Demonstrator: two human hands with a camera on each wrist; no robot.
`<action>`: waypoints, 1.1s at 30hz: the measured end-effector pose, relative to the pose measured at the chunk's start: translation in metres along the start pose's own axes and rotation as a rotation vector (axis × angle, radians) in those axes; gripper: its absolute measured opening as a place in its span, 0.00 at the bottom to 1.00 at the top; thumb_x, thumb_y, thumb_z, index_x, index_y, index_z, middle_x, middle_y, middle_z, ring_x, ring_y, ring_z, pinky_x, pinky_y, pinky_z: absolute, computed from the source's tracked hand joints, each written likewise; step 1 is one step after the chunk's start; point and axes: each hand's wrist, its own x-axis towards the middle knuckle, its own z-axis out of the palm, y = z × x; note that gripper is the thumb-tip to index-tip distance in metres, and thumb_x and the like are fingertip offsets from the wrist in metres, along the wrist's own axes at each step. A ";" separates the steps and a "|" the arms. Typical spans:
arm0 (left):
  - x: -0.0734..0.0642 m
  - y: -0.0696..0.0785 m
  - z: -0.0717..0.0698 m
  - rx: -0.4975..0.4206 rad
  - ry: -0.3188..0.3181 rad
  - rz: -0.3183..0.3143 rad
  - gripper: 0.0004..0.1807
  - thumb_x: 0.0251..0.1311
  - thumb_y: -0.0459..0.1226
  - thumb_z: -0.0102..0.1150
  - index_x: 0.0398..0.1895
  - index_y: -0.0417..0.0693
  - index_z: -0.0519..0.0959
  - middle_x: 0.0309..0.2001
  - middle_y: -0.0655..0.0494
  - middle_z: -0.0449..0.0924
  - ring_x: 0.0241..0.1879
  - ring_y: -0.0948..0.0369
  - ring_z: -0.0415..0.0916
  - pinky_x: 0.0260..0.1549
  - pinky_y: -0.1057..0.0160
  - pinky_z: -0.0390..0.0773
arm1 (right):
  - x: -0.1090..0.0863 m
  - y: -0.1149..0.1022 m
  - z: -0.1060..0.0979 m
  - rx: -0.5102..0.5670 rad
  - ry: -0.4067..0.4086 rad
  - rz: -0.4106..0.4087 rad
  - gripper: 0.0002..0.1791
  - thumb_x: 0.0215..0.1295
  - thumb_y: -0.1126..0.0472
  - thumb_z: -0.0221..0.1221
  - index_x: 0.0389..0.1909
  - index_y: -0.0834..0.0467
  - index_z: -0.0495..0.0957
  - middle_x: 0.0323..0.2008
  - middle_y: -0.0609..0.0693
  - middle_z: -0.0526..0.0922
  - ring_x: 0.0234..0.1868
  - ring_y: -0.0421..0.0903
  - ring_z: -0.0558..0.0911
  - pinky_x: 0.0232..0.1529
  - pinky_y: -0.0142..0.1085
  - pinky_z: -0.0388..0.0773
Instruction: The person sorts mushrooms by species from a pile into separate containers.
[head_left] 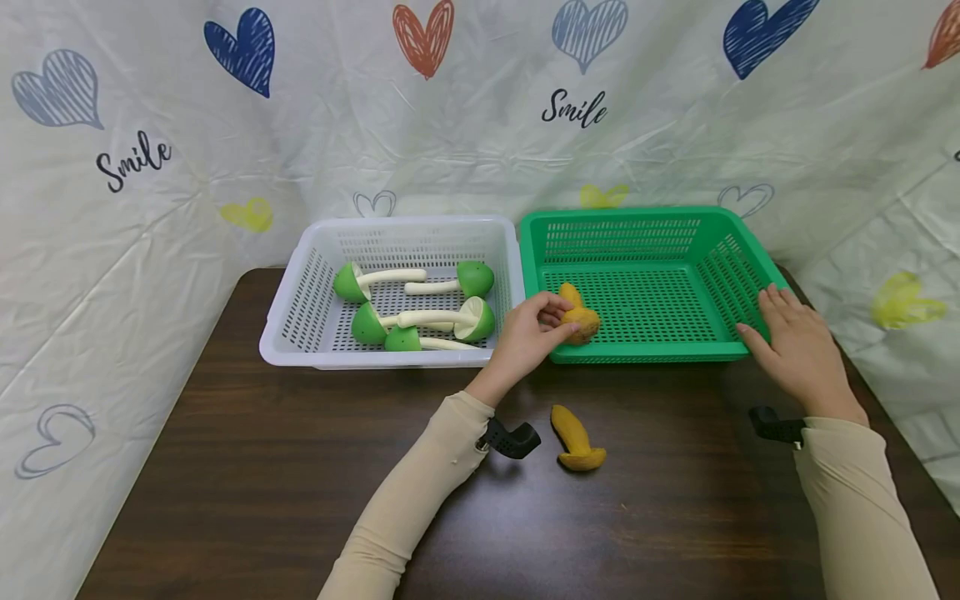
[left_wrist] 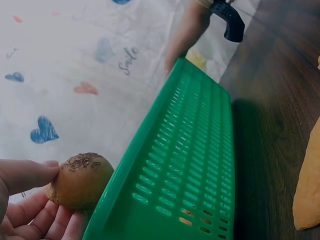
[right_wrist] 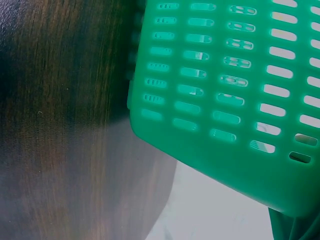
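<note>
My left hand (head_left: pixel 531 332) pinches a yellow-brown toy mushroom (head_left: pixel 581 323) between thumb and fingers. The mushroom is over the front left corner of the green basket (head_left: pixel 652 352), its stem pointing to the back. In the left wrist view the rounded cap (left_wrist: pixel 82 182) shows a dark speckled patch, right at the basket's rim. With fingers extended, my right hand (head_left: pixel 806 354) rests on the basket's right rim. That hand is outside the right wrist view, which shows the slotted green wall (right_wrist: pixel 200 130). A second yellow-brown mushroom (head_left: pixel 576 440) lies on the table in front.
Left of the green basket stands a white basket (head_left: pixel 296 358) with several green-capped, white-stemmed toy mushrooms (head_left: pixel 472 279) inside. Both baskets are at the back of the dark wooden table (head_left: pixel 247 467). A white cloth (head_left: pixel 480 125) with printed hearts hangs behind.
</note>
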 end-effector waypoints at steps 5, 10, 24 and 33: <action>0.000 -0.001 0.000 0.007 0.004 0.002 0.12 0.56 0.31 0.64 0.43 0.38 0.78 0.39 0.48 0.79 0.37 0.61 0.76 0.35 0.74 0.76 | 0.000 -0.001 0.000 -0.001 0.002 0.000 0.37 0.74 0.48 0.39 0.67 0.77 0.50 0.67 0.74 0.52 0.71 0.63 0.45 0.68 0.56 0.39; -0.003 0.000 -0.001 0.033 -0.004 0.019 0.11 0.57 0.30 0.62 0.43 0.36 0.77 0.39 0.47 0.78 0.38 0.59 0.77 0.36 0.74 0.76 | 0.000 -0.002 0.000 0.001 0.003 -0.001 0.37 0.74 0.49 0.40 0.67 0.77 0.50 0.67 0.74 0.52 0.71 0.63 0.45 0.68 0.55 0.38; -0.007 -0.001 -0.003 -0.013 -0.028 0.038 0.09 0.59 0.30 0.60 0.42 0.37 0.78 0.39 0.48 0.79 0.38 0.60 0.77 0.37 0.73 0.76 | 0.000 -0.002 -0.001 0.001 -0.007 0.010 0.37 0.74 0.49 0.39 0.67 0.76 0.49 0.67 0.74 0.50 0.72 0.62 0.45 0.68 0.55 0.37; -0.021 0.003 -0.004 -0.059 -0.055 0.058 0.09 0.59 0.30 0.61 0.42 0.36 0.78 0.39 0.48 0.80 0.37 0.61 0.77 0.35 0.72 0.77 | 0.000 -0.002 0.000 0.005 -0.003 0.013 0.37 0.74 0.49 0.40 0.68 0.76 0.49 0.68 0.73 0.50 0.72 0.62 0.44 0.69 0.54 0.36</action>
